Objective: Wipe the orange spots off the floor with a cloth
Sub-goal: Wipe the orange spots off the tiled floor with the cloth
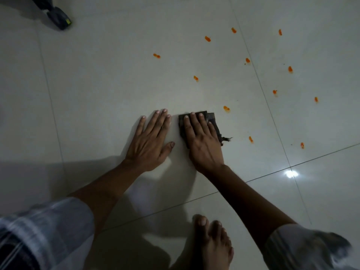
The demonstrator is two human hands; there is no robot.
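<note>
1. Orange spots (226, 108): about a dozen small orange marks scattered over the pale tiled floor (97, 84), all lying ahead and to the right of the hands. None shows under or behind the cloth.
2. Nearest spot: just beyond the cloth's far right corner, close to it but apart. A second spot (251, 139) lies to the right of the cloth's frayed tail, near the grout line that runs toward the lower right.
3. Cloth (213, 121): dark, folded into a rough rectangle, flat on the floor, long axis running away from the person; a ragged end trails off its near right corner.
4. Right hand (202, 141): palm down, fingers spread and extended, pressing the cloth to the tile rather than clutching it.
5. Left hand (150, 141): flat on bare tile just beside the cloth, fingers extended, holding nothing; likely a brace.
6. Bearing for the coming move: the nearest spot sits forward-right of the pressing hand, so a short diagonal push should reach it. The right hand is the nearer one.
7. Periphery: bare foot (212, 244) at the near edge; dark object (58, 16) at the far left corner.
</note>
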